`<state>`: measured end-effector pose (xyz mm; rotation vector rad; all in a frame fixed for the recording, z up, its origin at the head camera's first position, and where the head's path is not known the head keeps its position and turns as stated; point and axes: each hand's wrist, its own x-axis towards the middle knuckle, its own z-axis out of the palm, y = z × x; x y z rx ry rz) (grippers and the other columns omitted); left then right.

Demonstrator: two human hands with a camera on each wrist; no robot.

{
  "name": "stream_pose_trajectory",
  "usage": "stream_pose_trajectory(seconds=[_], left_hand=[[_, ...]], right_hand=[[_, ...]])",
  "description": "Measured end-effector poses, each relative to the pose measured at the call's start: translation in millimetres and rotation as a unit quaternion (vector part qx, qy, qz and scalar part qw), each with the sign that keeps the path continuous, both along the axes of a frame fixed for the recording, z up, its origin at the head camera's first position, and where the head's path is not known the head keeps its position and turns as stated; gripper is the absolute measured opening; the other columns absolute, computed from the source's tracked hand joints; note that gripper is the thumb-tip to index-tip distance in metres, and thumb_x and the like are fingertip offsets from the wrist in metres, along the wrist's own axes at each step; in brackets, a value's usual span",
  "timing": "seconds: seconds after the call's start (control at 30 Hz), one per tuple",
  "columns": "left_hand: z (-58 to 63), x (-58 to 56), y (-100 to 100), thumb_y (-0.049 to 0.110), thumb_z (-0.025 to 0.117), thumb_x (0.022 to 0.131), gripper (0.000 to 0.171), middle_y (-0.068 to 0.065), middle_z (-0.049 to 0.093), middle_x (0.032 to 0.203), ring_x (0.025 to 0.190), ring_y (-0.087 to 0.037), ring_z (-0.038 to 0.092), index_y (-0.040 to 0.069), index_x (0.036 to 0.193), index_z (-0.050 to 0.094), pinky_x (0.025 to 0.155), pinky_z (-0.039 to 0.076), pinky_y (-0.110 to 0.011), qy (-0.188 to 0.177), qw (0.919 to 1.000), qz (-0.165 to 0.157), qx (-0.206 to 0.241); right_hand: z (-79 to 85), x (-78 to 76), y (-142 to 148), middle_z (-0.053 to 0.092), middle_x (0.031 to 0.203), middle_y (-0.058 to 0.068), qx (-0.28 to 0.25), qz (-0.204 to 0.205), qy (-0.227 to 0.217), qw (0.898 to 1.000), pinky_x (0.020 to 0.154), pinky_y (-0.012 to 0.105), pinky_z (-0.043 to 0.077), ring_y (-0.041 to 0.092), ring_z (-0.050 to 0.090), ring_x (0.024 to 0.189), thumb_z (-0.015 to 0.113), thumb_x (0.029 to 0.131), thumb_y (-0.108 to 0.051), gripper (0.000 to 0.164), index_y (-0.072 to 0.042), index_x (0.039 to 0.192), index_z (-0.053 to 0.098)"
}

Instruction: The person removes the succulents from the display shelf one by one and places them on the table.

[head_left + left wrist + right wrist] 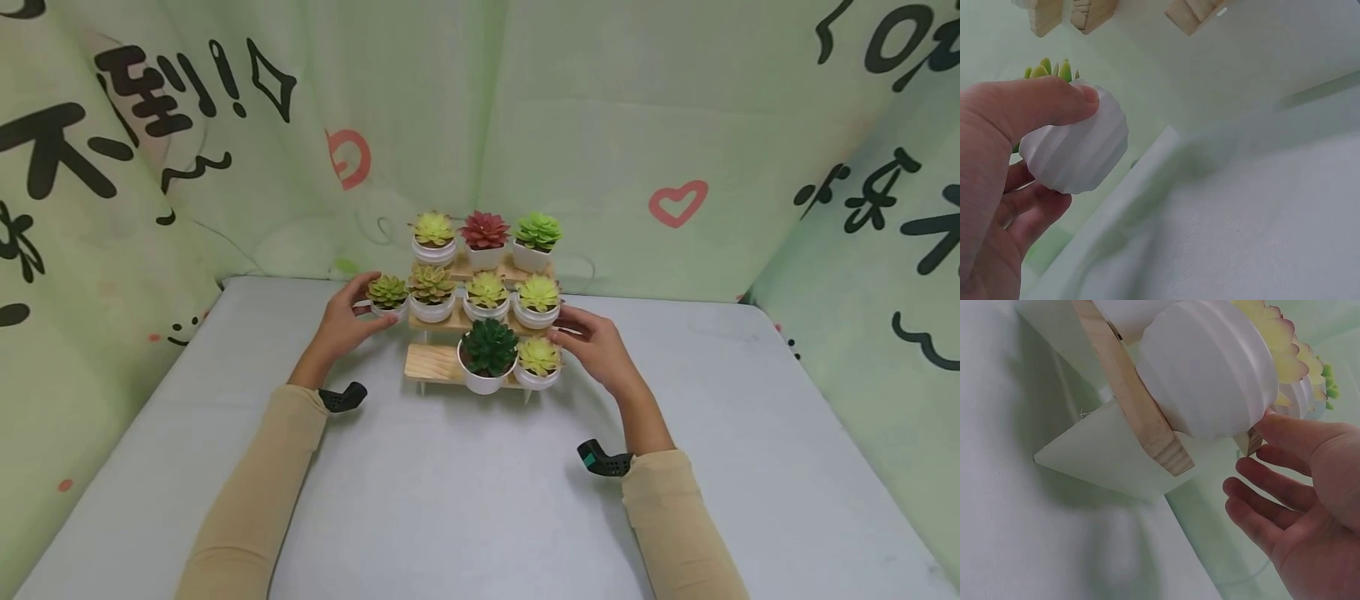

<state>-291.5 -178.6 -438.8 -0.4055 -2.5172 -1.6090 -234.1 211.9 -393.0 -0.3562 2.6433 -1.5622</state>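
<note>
My left hand grips a small potted succulent, just left of the three-tier wooden stand's middle step. The left wrist view shows the thumb and fingers around its ribbed white pot. Beside the stand's right side is my right hand, its fingers loosely bent. In the right wrist view its thumb lies at the edge of a white pot, which sits on a wooden step; whether they touch, I cannot tell. That pot matches the yellow succulent on the bottom step.
The top step bears yellow, red and bright green succulents. Three more pots line the middle step. A dark green succulent stands on the bottom step, right of a bare wooden stretch. A printed curtain hangs behind the white table.
</note>
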Motion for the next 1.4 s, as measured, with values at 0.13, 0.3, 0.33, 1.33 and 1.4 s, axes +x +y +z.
stream_pose_trajectory(seconds=[0.13,0.3,0.33,1.33,1.4], left_hand=[[-1.9,-1.8,0,0.02,0.08,0.081,0.079,-0.018,0.046,0.142,0.129,-0.035,0.048,0.008,0.146,0.038,0.104,0.048,-0.05,-0.006,0.9999,-0.001,-0.01],[-4.3,-3.0,-1,0.02,0.08,0.08,0.079,-0.019,0.044,0.143,0.128,-0.037,0.048,0.008,0.146,0.038,0.104,0.048,-0.05,-0.022,0.9996,0.001,-0.019],[-4.7,-2.9,-1,0.02,0.08,0.08,0.079,-0.02,0.045,0.142,0.128,-0.037,0.048,0.008,0.146,0.038,0.104,0.048,-0.05,-0.025,0.9995,0.002,-0.021],[-12.3,-6.1,0,0.019,0.079,0.08,0.08,-0.019,0.045,0.143,0.128,-0.038,0.048,0.011,0.147,0.036,0.104,0.049,-0.047,-0.066,0.9963,0.011,-0.053],[-11.4,-5.6,0,0.02,0.079,0.081,0.08,-0.019,0.045,0.143,0.129,-0.038,0.048,0.011,0.147,0.035,0.106,0.047,-0.048,-0.067,0.9961,0.012,-0.057]], right_hand=[[0.8,0.2,-1,0.053,0.139,0.018,-0.001,-0.001,-0.001,1.0,0.109,0.043,0.044,0.032,0.051,0.13,0.065,0.094,-0.021,0.053,-0.006,0.142,0.047],[1.1,0.5,-1,0.054,0.139,0.018,0.0,-0.001,-0.001,1.0,0.109,0.043,0.044,0.032,0.051,0.13,0.065,0.094,-0.021,0.053,-0.006,0.142,0.048],[1.1,0.6,-1,0.054,0.139,0.018,0.001,0.0,-0.001,1.0,0.109,0.043,0.044,0.032,0.051,0.13,0.065,0.094,-0.02,0.053,-0.006,0.142,0.047],[2.1,1.5,-2,0.054,0.139,0.017,0.001,-0.003,-0.006,1.0,0.109,0.043,0.044,0.031,0.051,0.13,0.065,0.093,-0.021,0.054,-0.007,0.142,0.047],[1.9,1.2,-2,0.054,0.139,0.017,0.002,-0.003,-0.007,1.0,0.11,0.044,0.044,0.031,0.051,0.13,0.065,0.093,-0.022,0.054,-0.007,0.142,0.047]])
